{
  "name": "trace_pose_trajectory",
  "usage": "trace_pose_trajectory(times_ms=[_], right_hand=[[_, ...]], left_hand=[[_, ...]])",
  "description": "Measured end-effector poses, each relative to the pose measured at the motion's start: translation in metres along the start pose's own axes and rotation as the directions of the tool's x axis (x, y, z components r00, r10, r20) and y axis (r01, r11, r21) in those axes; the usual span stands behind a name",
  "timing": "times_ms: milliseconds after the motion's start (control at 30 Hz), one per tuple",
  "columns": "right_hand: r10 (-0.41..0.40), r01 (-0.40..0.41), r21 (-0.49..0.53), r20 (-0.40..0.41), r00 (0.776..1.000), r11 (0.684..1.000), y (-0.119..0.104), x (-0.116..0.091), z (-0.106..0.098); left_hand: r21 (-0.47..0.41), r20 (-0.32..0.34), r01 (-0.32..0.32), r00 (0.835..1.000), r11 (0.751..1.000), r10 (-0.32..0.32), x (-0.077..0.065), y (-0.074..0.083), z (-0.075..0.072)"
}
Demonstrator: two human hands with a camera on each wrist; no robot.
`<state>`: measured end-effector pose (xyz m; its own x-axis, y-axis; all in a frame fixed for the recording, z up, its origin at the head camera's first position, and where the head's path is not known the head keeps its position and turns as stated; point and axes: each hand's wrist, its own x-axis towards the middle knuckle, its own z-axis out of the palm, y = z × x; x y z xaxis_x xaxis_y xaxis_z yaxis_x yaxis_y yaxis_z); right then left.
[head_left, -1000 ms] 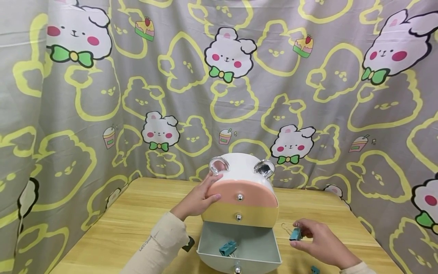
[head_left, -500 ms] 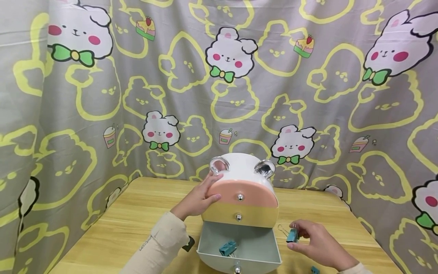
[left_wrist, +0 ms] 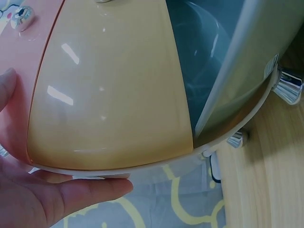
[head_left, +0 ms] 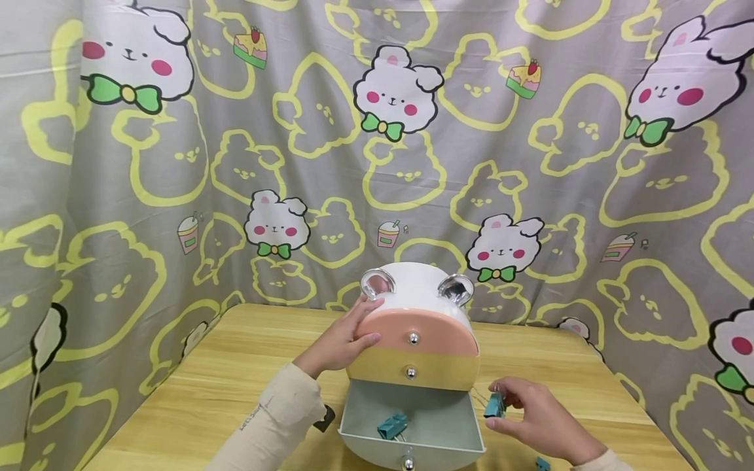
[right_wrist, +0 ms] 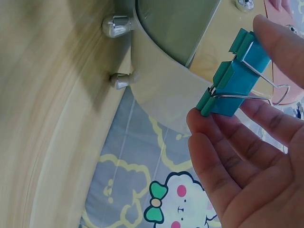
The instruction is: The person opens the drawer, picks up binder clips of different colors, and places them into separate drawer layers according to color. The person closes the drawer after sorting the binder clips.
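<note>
My left hand rests against the left side of a small white drawer cabinet, its thumb lying on the pink front and its fingers along the side. My right hand pinches a teal binder clip between thumb and fingers, right of the cabinet. The clip's wire handles show in the right wrist view. The pale green bottom drawer is pulled out. Inside lies a second teal binder clip. The pink drawer and yellow drawer above are closed.
Another teal clip lies on the wooden table at the front right. A dark object, partly hidden by the left sleeve, is beside the drawer. A patterned curtain encloses the back and sides.
My right hand has moved slightly left with the binder clip, closer to the pulled-out drawer. The left hand and cabinet look unchanged.
</note>
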<state>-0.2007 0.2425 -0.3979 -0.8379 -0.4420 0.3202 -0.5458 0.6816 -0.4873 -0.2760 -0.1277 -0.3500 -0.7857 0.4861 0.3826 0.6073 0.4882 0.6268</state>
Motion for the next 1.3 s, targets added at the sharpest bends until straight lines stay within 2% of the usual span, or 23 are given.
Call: trace_pose_trajectory(times_ms=[700,1000,1300], right_hand=[[0.006,-0.006,-0.005,0.033,0.999,1.0,-0.011,0.008,0.004],[-0.012,0.011,0.021,0.051,0.999,1.0,-0.012,0.008,0.007],[-0.047,0.046,0.027,0.035,0.998,0.999,-0.014,0.009,0.012]], left_hand=[[-0.01,-0.002,-0.008,1.0,1.0,0.008,0.0,0.001,-0.001],[-0.003,-0.001,-0.015,1.0,1.0,0.015,0.0,0.0,0.0],[-0.006,0.001,-0.016,1.0,1.0,0.016,0.0,0.0,0.0]])
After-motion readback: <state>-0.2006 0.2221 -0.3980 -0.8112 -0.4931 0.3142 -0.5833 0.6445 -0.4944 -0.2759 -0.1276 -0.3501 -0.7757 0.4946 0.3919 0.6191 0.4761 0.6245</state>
